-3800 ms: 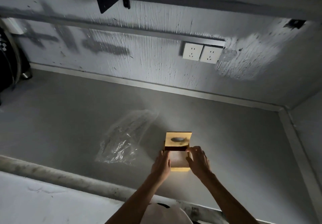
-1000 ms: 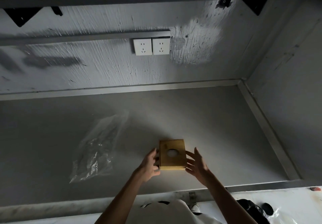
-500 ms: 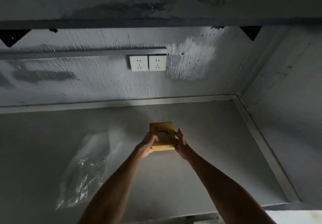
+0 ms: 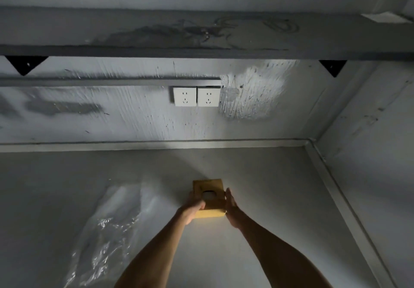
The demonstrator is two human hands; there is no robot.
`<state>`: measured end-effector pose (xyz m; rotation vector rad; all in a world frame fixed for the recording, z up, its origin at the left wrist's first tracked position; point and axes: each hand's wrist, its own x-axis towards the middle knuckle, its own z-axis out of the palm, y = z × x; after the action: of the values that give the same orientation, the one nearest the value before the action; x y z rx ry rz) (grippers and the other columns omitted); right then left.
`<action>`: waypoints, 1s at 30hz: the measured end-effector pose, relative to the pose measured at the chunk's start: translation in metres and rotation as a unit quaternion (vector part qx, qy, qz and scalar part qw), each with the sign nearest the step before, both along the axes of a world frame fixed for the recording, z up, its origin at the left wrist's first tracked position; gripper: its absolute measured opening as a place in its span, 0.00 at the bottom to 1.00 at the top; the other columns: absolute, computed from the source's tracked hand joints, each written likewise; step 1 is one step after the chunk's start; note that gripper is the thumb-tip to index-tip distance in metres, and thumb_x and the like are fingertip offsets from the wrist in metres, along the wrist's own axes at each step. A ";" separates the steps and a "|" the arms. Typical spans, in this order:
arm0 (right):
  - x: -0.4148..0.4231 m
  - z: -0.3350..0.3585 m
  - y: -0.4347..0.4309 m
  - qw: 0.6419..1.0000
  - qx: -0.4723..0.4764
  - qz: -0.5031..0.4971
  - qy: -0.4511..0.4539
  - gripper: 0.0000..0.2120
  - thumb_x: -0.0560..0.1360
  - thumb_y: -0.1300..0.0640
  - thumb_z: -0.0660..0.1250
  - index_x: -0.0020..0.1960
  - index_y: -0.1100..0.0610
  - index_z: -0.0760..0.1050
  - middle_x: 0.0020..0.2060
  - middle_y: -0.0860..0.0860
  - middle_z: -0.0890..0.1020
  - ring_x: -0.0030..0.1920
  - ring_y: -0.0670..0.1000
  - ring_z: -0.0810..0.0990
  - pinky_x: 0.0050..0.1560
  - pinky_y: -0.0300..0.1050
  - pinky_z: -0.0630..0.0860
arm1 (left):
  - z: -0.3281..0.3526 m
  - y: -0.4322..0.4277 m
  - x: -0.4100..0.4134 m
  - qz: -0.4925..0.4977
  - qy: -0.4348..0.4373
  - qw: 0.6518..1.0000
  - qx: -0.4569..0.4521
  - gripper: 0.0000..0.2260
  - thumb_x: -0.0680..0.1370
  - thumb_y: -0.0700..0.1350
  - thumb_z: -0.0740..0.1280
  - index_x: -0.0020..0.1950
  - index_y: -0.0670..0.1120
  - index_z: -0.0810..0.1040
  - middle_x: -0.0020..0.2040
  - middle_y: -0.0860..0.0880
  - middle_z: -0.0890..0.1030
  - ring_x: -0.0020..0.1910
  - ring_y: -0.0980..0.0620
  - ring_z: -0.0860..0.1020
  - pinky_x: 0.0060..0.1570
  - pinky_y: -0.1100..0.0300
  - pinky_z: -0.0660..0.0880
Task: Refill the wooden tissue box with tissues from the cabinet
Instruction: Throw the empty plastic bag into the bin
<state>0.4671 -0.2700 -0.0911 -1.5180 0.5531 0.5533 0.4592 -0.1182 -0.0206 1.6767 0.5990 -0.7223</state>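
Both your hands are on the box [image 4: 209, 198], which sits on the grey counter [image 4: 268, 198] a little right of centre and well short of the back edge. Its lid is shut, and the round hole on top shows something pale inside.

Your left hand [image 4: 193, 210] is curled around the box's near left corner, fingers wrapped over the top edge beside the hole, so it is grasping the box. Your right hand [image 4: 231, 209] is flat and open, fingers straight and together, the palm pressed against the box's right side; it braces the box rather than closing around it. Whether the box rests fully on the counter or is lifted slightly, you cannot tell from this angle.

A crumpled clear plastic bag [image 4: 107, 231] lies on the counter to the left, apart from the box and reaching toward the front edge. Two white sockets [image 4: 196, 96] are on the back wall, above the box, under a shelf [image 4: 201, 34].
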 end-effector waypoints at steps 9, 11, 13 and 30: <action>0.016 0.097 0.063 0.946 -0.264 -0.022 -0.190 0.13 0.80 0.54 0.59 0.60 0.53 0.76 0.56 0.56 0.81 0.55 0.60 0.80 0.54 0.51 0.77 | 0.021 0.132 0.010 0.076 -0.159 0.979 0.105 0.18 0.72 0.41 0.64 0.60 0.39 0.79 0.59 0.37 0.81 0.59 0.40 0.79 0.57 0.54 0.76; 0.027 0.089 0.096 0.956 -0.237 0.048 -0.167 0.11 0.76 0.56 0.62 0.56 0.50 0.79 0.50 0.52 0.84 0.50 0.58 0.81 0.51 0.51 0.78 | 0.005 0.191 0.000 0.128 -0.166 0.969 0.129 0.13 0.65 0.44 0.66 0.45 0.39 0.82 0.51 0.32 0.82 0.53 0.34 0.81 0.49 0.50 0.76; 0.027 0.079 0.137 0.967 -0.185 0.142 -0.105 0.08 0.75 0.56 0.63 0.52 0.53 0.80 0.43 0.51 0.83 0.44 0.54 0.81 0.46 0.48 0.77 | 0.013 0.242 -0.025 0.176 -0.163 0.957 0.164 0.10 0.65 0.44 0.65 0.39 0.40 0.82 0.48 0.33 0.83 0.51 0.34 0.82 0.47 0.48 0.77; -0.092 0.026 0.288 0.986 0.026 0.115 0.120 0.29 0.77 0.47 0.67 0.73 0.50 0.59 0.48 0.54 0.81 0.40 0.50 0.79 0.36 0.41 0.72 | -0.027 0.292 -0.154 0.225 0.055 0.965 -0.121 0.38 0.73 0.70 0.58 0.76 0.50 0.57 0.71 0.43 0.67 0.67 0.39 0.68 0.60 0.37 0.68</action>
<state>0.3749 0.0182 -0.0646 -1.4847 0.5444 0.9315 0.3057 0.1737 -0.0472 1.2214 0.8963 -0.5327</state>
